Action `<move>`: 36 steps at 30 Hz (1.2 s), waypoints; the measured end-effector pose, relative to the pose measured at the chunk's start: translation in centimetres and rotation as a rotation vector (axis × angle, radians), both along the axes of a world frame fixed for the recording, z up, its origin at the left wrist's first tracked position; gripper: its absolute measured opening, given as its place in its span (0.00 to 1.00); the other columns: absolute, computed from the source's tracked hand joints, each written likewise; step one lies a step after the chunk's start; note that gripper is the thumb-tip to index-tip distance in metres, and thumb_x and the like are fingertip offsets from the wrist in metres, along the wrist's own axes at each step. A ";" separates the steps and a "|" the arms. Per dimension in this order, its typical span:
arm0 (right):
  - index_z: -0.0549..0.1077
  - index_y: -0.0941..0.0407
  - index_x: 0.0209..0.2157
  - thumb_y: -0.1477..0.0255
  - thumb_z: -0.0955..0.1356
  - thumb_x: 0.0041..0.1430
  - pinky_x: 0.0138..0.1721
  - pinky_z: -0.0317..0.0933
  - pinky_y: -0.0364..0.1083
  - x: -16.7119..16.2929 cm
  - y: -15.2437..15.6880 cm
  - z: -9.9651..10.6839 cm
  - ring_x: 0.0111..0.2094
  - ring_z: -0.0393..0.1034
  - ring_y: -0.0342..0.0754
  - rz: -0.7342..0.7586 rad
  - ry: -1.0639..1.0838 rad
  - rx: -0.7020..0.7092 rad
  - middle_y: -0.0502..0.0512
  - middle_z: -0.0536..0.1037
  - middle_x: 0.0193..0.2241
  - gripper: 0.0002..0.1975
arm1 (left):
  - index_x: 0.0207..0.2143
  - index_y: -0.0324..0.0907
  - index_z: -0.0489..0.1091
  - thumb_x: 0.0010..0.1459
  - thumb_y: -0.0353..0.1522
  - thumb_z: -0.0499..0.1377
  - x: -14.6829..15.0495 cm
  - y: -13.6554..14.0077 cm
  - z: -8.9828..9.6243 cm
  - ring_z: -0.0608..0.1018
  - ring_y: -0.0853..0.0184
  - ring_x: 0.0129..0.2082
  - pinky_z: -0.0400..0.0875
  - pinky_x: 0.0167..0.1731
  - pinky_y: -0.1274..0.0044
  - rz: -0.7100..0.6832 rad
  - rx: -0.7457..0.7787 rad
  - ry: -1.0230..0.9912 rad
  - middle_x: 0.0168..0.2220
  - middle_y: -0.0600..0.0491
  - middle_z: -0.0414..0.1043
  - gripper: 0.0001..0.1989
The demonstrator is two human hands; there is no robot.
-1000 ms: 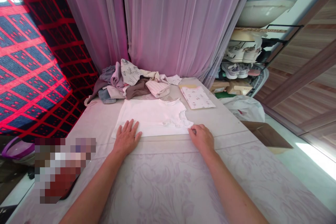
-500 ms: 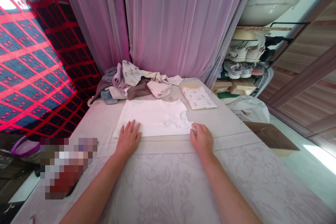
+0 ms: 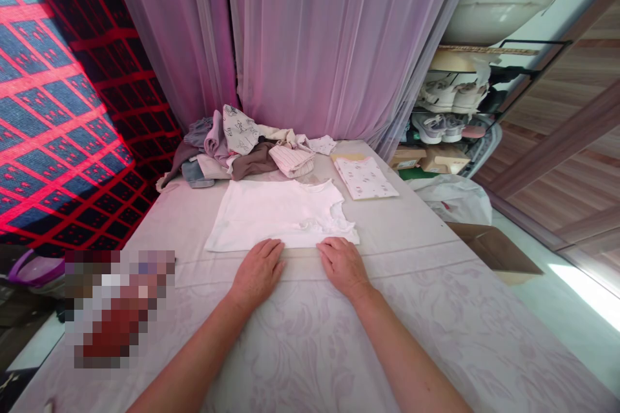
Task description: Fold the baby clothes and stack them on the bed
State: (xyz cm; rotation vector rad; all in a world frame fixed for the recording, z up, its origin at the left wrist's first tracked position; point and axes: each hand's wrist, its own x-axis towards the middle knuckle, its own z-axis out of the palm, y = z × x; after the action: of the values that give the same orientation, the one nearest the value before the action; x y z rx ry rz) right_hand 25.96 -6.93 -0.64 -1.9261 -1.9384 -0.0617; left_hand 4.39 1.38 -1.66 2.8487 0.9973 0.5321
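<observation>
A white short-sleeved top [image 3: 276,210] lies flat on the pale patterned cloth, folded lengthwise with its frilled sleeve toward the right. My left hand [image 3: 259,272] rests palm down at the near edge of the top, left of its middle, fingers extended and the thumb apart. At the same edge, farther right and close to the sleeve end, my right hand [image 3: 343,266] lies with slightly bent fingers touching the fabric. Neither hand lifts the cloth. What lies beneath the palms is hidden.
Behind the top sits a heap of crumpled clothes [image 3: 252,148]. A folded printed garment [image 3: 365,179] lies at the back right. A blurred-out object [image 3: 116,310] is on the left. To the right stand a shoe rack [image 3: 453,97] and an open cardboard box [image 3: 489,248].
Both hands have moved inward along the near edge of the top, the left one rightward off the fabric's left part, the right one leftward from the sleeve corner. The top stays in place.
</observation>
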 end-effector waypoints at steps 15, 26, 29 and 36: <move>0.76 0.53 0.46 0.73 0.60 0.62 0.49 0.60 0.50 0.7 -0.2 -0.8 0.45 0.66 0.51 -0.087 -0.025 0.038 0.58 0.75 0.43 0.16 | 0.58 0.39 0.64 0.62 0.39 0.48 -1.7 -0.8 -0.6 0.61 0.52 0.62 0.55 0.60 0.59 0.263 0.045 0.070 0.61 0.44 0.62 0.24; 0.76 0.54 0.45 0.73 0.60 0.62 0.51 0.61 0.52 0.2 0.0 -1.6 0.48 0.66 0.51 0.056 0.028 0.067 0.58 0.75 0.46 0.15 | 0.62 0.37 0.57 0.63 0.44 0.45 -4.1 -0.5 -0.2 0.58 0.53 0.64 0.53 0.60 0.59 0.392 -0.018 0.193 0.64 0.44 0.56 0.30; 0.76 0.54 0.44 0.73 0.60 0.62 0.51 0.61 0.53 0.2 0.0 -1.9 0.47 0.66 0.52 0.057 0.027 0.092 0.58 0.76 0.46 0.15 | 0.62 0.36 0.58 0.63 0.45 0.44 -5.5 -0.3 -0.1 0.58 0.53 0.64 0.52 0.61 0.59 0.419 -0.017 0.201 0.64 0.43 0.56 0.30; 0.77 0.53 0.43 0.72 0.60 0.62 0.49 0.63 0.52 0.4 0.1 -2.3 0.46 0.68 0.51 0.054 0.034 0.135 0.57 0.77 0.44 0.15 | 0.57 0.38 0.64 0.63 0.41 0.48 -8.0 1.4 -0.1 0.60 0.53 0.63 0.53 0.60 0.60 0.553 0.054 0.120 0.62 0.42 0.59 0.24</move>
State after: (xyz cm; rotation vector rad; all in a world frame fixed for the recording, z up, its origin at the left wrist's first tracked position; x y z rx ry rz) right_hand 26.33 -6.84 -2.90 -1.7763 -1.9121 -0.1404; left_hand -3.62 2.76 -1.76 2.6505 1.8331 0.4247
